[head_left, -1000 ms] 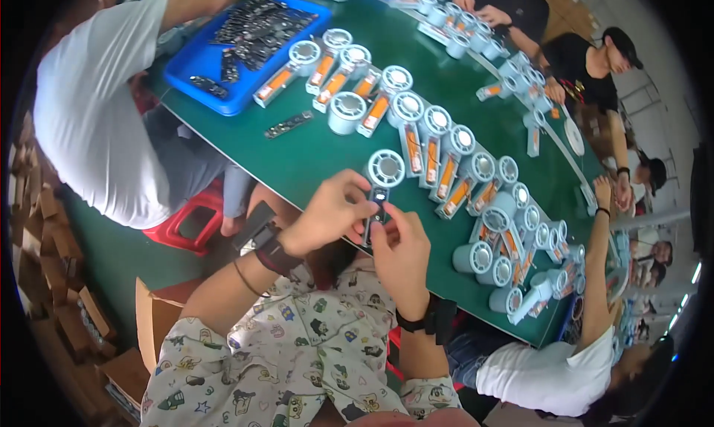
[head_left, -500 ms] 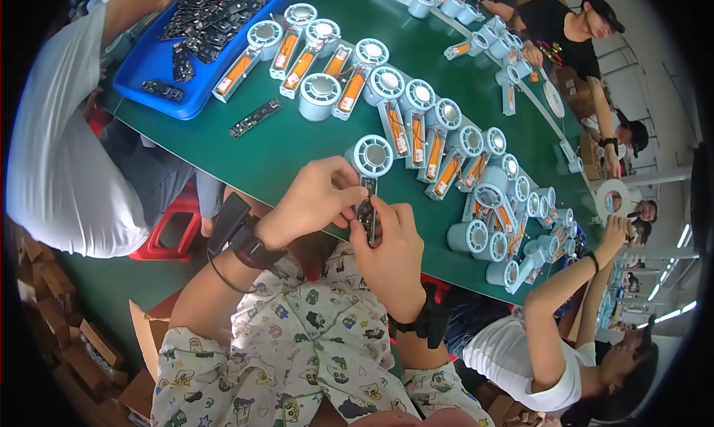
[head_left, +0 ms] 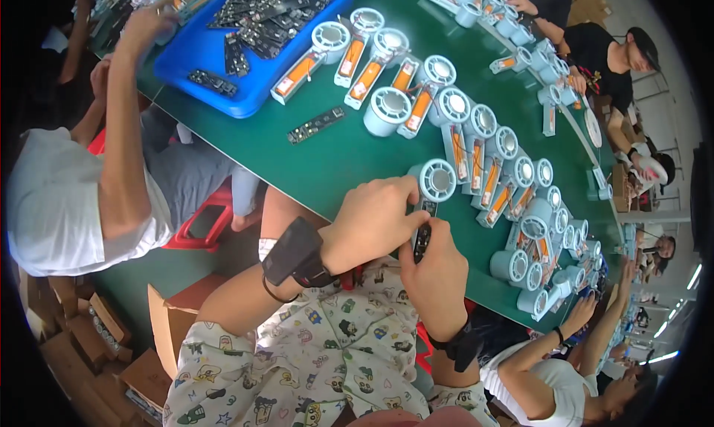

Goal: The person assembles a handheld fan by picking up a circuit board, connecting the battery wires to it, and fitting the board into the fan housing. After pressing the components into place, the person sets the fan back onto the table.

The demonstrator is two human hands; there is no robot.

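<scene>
Presently both hands — left hand (head_left: 372,222), right hand (head_left: 439,275) — grasp a small black oblong circuit board (head_left: 422,237) at the green worktop (head_left: 342,156) edge, beside a pale-blue round fan housing (head_left: 437,180); fitting appears unfinished.

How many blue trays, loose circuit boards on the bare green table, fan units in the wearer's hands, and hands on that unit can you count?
blue tray: 1
loose circuit board on the green table: 1
fan unit in hand: 1
hands on it, left hand and right hand: 2
Total: 5
</scene>
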